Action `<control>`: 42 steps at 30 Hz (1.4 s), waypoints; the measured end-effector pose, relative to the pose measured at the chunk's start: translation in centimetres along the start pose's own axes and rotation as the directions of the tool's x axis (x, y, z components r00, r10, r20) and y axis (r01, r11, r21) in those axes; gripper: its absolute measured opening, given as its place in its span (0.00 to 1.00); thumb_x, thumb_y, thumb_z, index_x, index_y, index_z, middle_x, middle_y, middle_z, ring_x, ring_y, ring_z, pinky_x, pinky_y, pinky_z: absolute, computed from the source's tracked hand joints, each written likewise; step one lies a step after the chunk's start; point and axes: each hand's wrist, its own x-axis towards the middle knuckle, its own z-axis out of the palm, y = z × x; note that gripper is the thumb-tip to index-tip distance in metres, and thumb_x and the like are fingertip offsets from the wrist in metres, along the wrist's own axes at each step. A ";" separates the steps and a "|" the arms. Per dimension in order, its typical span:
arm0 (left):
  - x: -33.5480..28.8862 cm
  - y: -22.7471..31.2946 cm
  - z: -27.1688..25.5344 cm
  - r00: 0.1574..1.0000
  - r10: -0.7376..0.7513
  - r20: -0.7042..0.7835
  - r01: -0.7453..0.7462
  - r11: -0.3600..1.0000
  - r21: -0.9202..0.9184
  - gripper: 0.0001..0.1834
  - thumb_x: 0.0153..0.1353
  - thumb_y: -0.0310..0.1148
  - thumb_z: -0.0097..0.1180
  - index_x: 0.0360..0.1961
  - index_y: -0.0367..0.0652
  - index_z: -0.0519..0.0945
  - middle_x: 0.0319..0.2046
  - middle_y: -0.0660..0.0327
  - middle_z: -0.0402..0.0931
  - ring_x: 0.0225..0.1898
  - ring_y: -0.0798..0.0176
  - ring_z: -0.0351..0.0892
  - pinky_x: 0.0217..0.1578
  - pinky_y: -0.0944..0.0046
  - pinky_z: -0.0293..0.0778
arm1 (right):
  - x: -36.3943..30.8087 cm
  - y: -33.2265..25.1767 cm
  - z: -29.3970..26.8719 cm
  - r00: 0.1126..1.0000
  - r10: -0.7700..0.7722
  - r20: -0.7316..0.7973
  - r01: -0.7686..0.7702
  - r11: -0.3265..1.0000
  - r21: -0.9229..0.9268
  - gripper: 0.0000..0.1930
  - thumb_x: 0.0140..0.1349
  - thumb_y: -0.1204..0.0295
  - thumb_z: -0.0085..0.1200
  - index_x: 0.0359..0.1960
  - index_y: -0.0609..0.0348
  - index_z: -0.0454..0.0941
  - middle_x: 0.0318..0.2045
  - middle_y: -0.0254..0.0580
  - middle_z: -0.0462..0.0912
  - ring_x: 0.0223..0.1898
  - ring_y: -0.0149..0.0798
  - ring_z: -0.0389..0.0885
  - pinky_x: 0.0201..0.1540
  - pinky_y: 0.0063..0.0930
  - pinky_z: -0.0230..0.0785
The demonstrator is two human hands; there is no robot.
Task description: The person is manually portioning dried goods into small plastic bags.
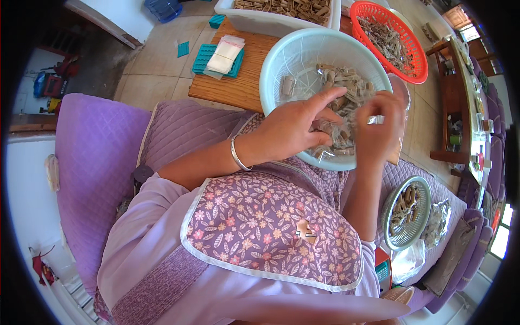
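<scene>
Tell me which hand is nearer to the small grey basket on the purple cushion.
The right hand. It works at the right edge of the pale blue basket, with the small grey basket below it. The left hand is farther left, over the blue basket's middle.

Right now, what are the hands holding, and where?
Both hands, left and right, pinch a small clear bag of brown sticks at its top, over the pale bowl.

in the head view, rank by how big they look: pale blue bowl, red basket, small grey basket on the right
1. pale blue bowl, largest, though it is nearest the camera
2. red basket
3. small grey basket, smallest; fisheye bending near the rim makes this unsure
</scene>
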 end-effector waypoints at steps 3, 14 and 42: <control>0.3 -1.8 0.1 0.998 -0.024 -0.056 0.001 0.928 -0.373 0.46 0.53 0.25 0.67 0.70 0.46 0.53 0.54 0.51 0.74 0.38 0.70 0.77 0.40 0.69 0.77 | 0.6 0.4 -1.0 0.971 0.116 -0.207 -0.117 0.993 0.008 0.07 0.52 0.87 0.53 0.28 0.62 0.72 0.38 0.44 0.79 0.33 0.36 0.78 0.28 0.27 0.73; 1.3 -2.6 -0.5 0.989 -0.058 -0.134 -0.007 0.898 -0.441 0.39 0.51 0.28 0.70 0.62 0.38 0.63 0.44 0.57 0.76 0.36 0.73 0.72 0.40 0.72 0.74 | -3.7 -1.3 0.6 0.787 0.402 0.468 -0.617 0.475 0.628 0.06 0.61 0.82 0.52 0.40 0.65 0.74 0.40 0.37 0.76 0.36 0.25 0.73 0.41 0.18 0.66; 0.6 -2.7 0.4 0.973 -0.103 -0.209 -0.040 0.809 -0.587 0.22 0.55 0.26 0.66 0.51 0.39 0.72 0.38 0.64 0.74 0.32 0.75 0.72 0.31 0.74 0.74 | -4.0 -1.1 1.9 0.730 0.423 0.536 -0.656 0.217 0.723 0.07 0.61 0.80 0.57 0.40 0.64 0.74 0.37 0.37 0.80 0.33 0.24 0.73 0.38 0.17 0.67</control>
